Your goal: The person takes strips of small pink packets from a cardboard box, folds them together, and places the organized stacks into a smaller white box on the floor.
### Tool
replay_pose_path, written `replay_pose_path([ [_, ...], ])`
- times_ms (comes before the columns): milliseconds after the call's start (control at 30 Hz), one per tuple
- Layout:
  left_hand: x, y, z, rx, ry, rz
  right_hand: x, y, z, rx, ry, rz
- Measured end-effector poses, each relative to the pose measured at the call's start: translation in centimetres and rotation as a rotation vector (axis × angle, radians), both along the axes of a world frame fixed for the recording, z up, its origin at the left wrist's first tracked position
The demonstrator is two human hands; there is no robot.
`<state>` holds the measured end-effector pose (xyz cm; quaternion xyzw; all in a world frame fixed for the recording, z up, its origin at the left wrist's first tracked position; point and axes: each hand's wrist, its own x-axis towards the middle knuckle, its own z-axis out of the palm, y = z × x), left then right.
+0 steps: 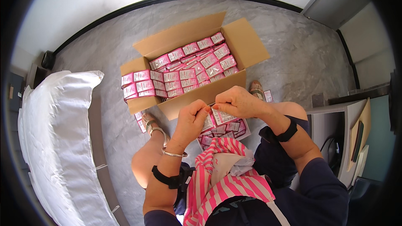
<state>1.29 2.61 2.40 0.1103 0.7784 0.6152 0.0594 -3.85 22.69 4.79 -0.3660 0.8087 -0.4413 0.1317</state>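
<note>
My left hand (189, 125) and my right hand (241, 102) are close together, pinching neighbouring printed sachets (223, 116) by their top edges between thumb and fingers. Whether the two sachets are joined cannot be made out. Just beyond is a cardboard carton (205, 89) with its flaps folded out. Pink-and-white sachet strips (198, 67) fill it in layers, some draped over the left flap. Below my hands a smaller, shallow box (245, 134) on the floor holds loose pink sachets (228, 128), partly hidden by the held ones.
Loose sachets lie on the floor by my left foot (139, 121) and right foot (268, 96). A pink-striped apron (232, 191) covers my lap. On the left is a white fabric cover (59, 138); on the right, an open cabinet (333, 119) with a cable inside.
</note>
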Motion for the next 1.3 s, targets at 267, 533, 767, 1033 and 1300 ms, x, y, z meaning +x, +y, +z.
replay_pose_path([
  [267,0.1,1.1,-0.3,0.096,0.011,0.077,0.1,0.5,-0.2,-0.061,0.007,-0.041],
  [533,0.5,1.2,-1.0,0.192,-0.06,0.142,0.3,0.2,0.2,-0.083,0.027,-0.074],
  [767,0.5,0.6,0.2,0.068,0.033,0.008,0.2,0.9,0.6,-0.07,-0.115,0.032],
  [1033,0.6,0.5,0.3,-0.036,0.11,-0.105,0.7,0.7,-1.2,-0.114,-0.212,0.117],
  [1300,0.2,1.1,0.6,0.291,-0.049,0.093,0.6,-0.7,0.5,-0.305,-0.201,-0.027],
])
